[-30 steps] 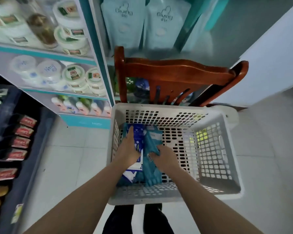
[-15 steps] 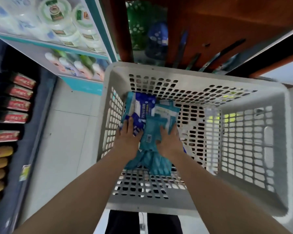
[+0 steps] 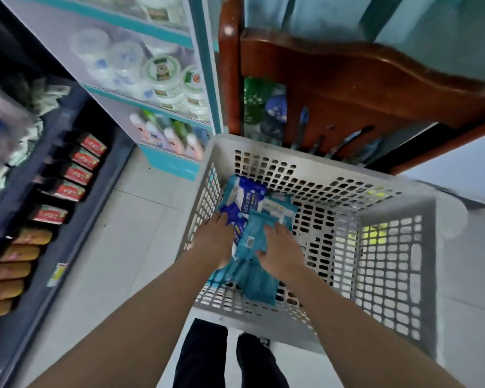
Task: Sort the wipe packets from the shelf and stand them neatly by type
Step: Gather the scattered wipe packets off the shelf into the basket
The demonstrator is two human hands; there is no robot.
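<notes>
A white perforated basket holds several wipe packets bunched against its left wall. Blue-and-white packets marked 75% stand at the far end, and a pale packet leans beside them. A teal packet with a barcode stands between my hands, with more teal packets below it. My left hand rests with straight fingers on the blue-and-white packets. On the teal packet's right side, my right hand presses with its fingers stretched out and its thumb on the front.
The basket sits in front of a wooden chair back. A shelf unit with white tubs and bottles stands at the left. A dark rack with red packets runs along the far left. Tiled floor lies between.
My right hand has let go of the teal packet it gripped a second ago. Both hands now flank the bunch. The view has shifted; the hands have hardly moved since half a second ago.
</notes>
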